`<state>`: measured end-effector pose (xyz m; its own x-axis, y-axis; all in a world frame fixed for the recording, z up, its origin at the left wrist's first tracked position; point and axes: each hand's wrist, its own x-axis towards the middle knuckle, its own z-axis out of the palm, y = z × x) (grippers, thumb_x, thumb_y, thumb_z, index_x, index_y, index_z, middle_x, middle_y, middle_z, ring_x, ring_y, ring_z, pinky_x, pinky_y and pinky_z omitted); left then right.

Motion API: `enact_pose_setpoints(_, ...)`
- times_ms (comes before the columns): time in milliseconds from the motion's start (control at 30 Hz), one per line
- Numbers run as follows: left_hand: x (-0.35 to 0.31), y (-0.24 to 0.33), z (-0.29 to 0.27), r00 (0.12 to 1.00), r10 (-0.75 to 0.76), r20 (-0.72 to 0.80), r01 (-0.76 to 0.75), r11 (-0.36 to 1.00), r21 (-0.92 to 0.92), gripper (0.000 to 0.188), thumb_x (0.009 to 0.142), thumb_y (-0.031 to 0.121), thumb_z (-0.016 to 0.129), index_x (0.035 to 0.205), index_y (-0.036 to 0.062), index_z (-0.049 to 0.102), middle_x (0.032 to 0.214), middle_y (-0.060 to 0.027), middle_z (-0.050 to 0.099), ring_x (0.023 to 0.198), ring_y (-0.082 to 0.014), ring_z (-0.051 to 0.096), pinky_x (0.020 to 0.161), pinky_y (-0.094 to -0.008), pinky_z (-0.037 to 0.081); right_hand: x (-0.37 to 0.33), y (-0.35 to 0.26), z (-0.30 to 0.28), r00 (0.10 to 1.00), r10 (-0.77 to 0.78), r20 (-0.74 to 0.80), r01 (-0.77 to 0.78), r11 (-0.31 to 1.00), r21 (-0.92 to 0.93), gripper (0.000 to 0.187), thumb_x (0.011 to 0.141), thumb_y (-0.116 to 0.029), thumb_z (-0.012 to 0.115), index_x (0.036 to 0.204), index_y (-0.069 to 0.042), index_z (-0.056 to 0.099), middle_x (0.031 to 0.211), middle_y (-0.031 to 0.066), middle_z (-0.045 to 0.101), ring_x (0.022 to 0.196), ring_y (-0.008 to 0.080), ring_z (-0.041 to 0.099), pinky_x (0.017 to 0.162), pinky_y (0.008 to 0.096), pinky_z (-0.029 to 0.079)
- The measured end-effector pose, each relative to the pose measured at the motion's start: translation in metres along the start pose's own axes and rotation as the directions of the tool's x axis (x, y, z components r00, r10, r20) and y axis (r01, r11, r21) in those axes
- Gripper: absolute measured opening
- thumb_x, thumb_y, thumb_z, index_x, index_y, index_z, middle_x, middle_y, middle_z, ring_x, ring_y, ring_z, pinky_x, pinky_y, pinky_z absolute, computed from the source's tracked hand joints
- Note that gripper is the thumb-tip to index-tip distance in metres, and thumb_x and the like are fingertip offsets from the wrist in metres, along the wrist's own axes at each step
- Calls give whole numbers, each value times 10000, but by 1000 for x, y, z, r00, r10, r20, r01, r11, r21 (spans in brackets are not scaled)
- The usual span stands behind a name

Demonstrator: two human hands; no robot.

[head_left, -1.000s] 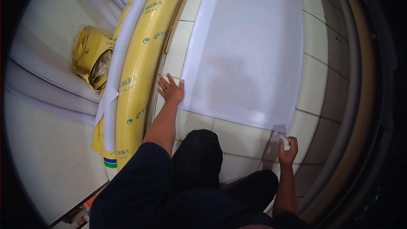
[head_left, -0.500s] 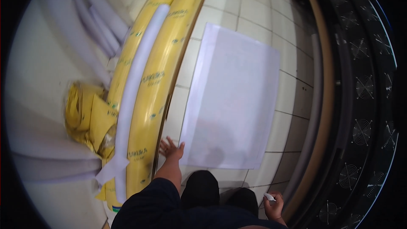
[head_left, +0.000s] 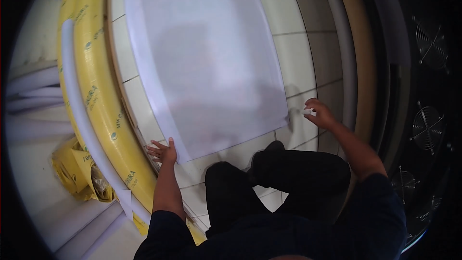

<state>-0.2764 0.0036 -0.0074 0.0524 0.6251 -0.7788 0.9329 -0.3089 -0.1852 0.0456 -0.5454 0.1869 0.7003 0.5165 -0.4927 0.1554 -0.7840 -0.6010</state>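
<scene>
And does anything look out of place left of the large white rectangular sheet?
Yes: the crumpled yellow wrapping lies bunched and gaping beyond the long yellow-wrapped roll, which looks smooth by comparison.

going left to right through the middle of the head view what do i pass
Thin white roll, yellow-wrapped roll, left hand, white sheet, right hand holding a small white object, grey roll, brown tube, round wire guard.

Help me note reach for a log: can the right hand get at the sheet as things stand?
Probably yes: the right hand is just outside the near right corner of the sheet, with nothing seen between them, though it holds a small white thing.
</scene>
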Motion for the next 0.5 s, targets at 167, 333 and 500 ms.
enact_pose_setpoints(167, 8, 1, 6, 997, 3, -82, -5, 1000, -17, 1085, 913, 795, 342, 1549, 176, -282, 1590, -221, -346, 1494, -417, -263, 1187, -634, -37, -37, 116, 98, 965, 257, 43, -259, 963, 75, 375, 766, -186, 840, 1022, -13, 627, 1310, 138, 532, 1138, 251, 580, 915, 348, 514)
enact_pose_setpoints(333, -20, 9, 7, 961, 106, -256, -95, 994, 55, 997, 951, 685, 422, 1598, 117, -79, 1651, -231, -87, 1539, -379, -59, 1193, -627, 61, -35, 127, 182, 918, 355, -177, -286, 902, 324, 380, 773, -175, 823, 1019, 16, 606, 1308, 123, 512, 1013, 207, 580, 898, 333, 512)
enact_pose_setpoints(500, -128, 107, 112, 94, 876, -473, -911, 267, 314, 742, 819, 219, 762, 1432, -38, 432, 1466, -244, 460, 1380, -403, 415, 1161, -510, 278, -21, 123, 186, 852, 444, -277, -261, 820, 510, 315, 775, -194, 822, 854, -16, 574, 913, 54, 518, 770, 148, 515, 707, 302, 469)
